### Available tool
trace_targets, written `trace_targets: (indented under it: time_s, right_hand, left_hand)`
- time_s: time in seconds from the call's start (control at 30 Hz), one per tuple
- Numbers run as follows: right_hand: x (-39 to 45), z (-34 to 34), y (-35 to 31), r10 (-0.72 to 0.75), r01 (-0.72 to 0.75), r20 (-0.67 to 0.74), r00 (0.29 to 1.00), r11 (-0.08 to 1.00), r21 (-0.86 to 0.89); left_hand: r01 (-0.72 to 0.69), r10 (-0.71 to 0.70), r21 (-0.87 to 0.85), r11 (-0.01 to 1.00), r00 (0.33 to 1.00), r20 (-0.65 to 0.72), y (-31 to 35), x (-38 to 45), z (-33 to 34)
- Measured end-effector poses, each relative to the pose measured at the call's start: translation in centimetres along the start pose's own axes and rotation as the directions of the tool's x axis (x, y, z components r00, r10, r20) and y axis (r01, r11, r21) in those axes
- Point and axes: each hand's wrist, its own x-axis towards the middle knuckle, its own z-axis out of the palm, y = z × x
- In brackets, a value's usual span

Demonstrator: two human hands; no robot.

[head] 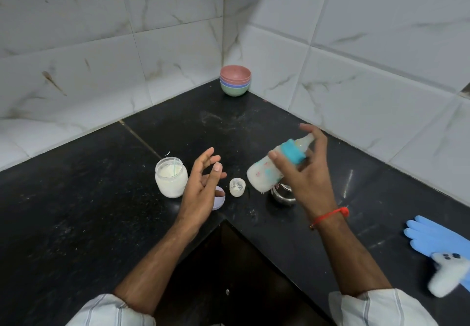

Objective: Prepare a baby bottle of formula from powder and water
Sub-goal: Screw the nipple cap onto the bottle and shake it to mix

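The right grip (302, 173) clasped the tilted baby bottle (269, 170), teat toward one o'clock; the left grip (203, 183) hovered released beside the powder jar (171, 177).

The black counter (76, 211) is left bare to the left and far behind, while passage at centre is blocked by the open powder jar (171, 177), white lid (219, 201), small cap (237, 186) and steel cup (283, 194), with stacked bowls (235, 80) in the corner and blue gloves (437, 236) at right.
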Motion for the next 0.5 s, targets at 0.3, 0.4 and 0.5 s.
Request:
trace_targets:
  time_s: [0.3, 0.4, 0.5]
  right_hand:
    - [-0.3, 0.1, -0.7, -0.161, 0.189, 0.117, 0.980, 0.937, -0.294]
    - [-0.7, 0.3, 0.2, -0.138, 0.183, 0.169, 0.976, 0.939, -0.292]
    - [-0.9, 0.6, 0.4, -0.167, 0.216, 0.198, 0.966, 0.941, -0.261]
  left_hand:
    - [0.011, -0.011, 0.001, 1.000, 1.000, 0.017, -0.3, -0.5, 0.2]
    - [-0.014, 0.012, 0.029, 0.999, 0.997, 0.070, -0.2, -0.9, 0.4]
    - [-0.082, 0.061, 0.096, 0.992, 0.977, 0.203, 0.0, -1.8, 1.0]
